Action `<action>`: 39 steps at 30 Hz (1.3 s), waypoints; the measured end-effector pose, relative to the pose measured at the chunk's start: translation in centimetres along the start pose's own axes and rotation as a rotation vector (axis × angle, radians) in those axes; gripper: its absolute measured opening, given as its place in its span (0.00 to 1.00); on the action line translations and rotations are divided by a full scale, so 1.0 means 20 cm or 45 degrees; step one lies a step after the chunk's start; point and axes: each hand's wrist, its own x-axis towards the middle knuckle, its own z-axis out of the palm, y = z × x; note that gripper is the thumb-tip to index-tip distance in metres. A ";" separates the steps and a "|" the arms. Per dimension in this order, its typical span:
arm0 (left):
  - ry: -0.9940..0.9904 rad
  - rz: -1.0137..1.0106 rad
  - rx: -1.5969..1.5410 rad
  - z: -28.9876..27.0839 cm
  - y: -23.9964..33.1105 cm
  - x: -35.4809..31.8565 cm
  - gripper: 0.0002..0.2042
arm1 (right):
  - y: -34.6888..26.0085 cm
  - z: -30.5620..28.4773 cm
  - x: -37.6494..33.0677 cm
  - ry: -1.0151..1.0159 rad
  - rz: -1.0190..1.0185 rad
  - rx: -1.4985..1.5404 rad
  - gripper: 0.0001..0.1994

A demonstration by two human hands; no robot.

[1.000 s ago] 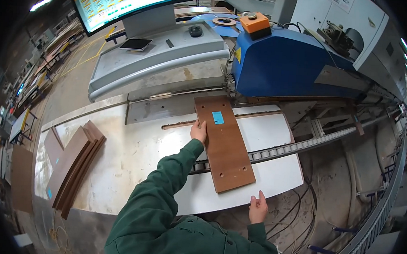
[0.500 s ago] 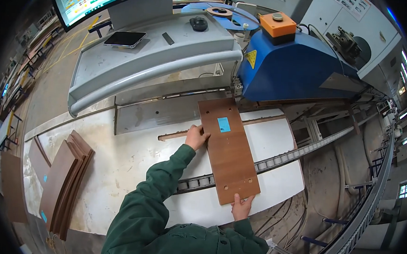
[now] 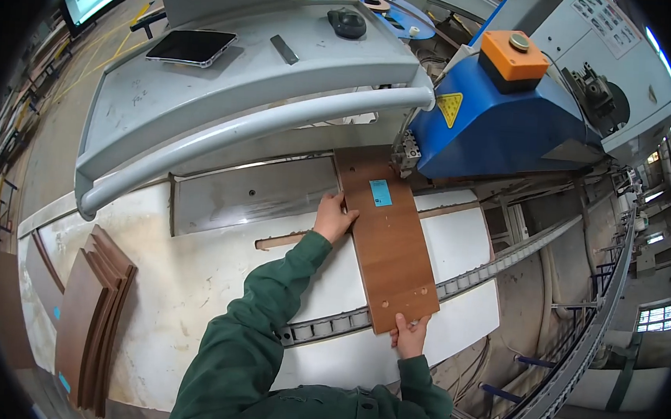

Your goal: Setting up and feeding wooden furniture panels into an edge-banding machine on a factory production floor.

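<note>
Wooden panel (image 3: 387,239): brown, long and narrow, lying flat on the white table (image 3: 192,293). It runs from the table's near edge up to its far edge, where the far end sits under the blue machine head (image 3: 502,120). A small blue sticker (image 3: 380,192) is on its upper half; a few drilled holes show near the near end.

My left hand (image 3: 333,218) rests against the panel's left long edge, fingers laid onto the top face, not wrapped around it. My right hand (image 3: 410,335) is at the panel's near short end, fingers curled up over that edge and gripping it. Both sleeves are green.

The panel crosses a chain track (image 3: 470,275) that runs slantwise over the table. A stack of similar brown boards (image 3: 94,318) lies at the table's left edge, well apart from the panel. Beyond the far edge stands a grey console (image 3: 228,88) with a dark tablet (image 3: 190,46) on top.
</note>
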 end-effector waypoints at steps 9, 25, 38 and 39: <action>0.001 0.019 -0.125 -0.01 -0.04 -0.01 0.21 | 0.00 -0.01 0.01 -0.082 -0.003 -0.055 0.29; 0.027 0.012 -0.137 -0.03 -0.02 -0.02 0.23 | -0.01 0.01 0.00 -0.038 -0.079 -0.053 0.31; 0.063 0.079 -0.109 -0.01 -0.04 -0.02 0.20 | 0.04 -0.02 0.02 -0.053 -0.063 -0.008 0.42; 0.061 0.081 -0.109 -0.01 -0.03 -0.02 0.20 | 0.04 -0.02 0.02 -0.051 -0.063 -0.006 0.42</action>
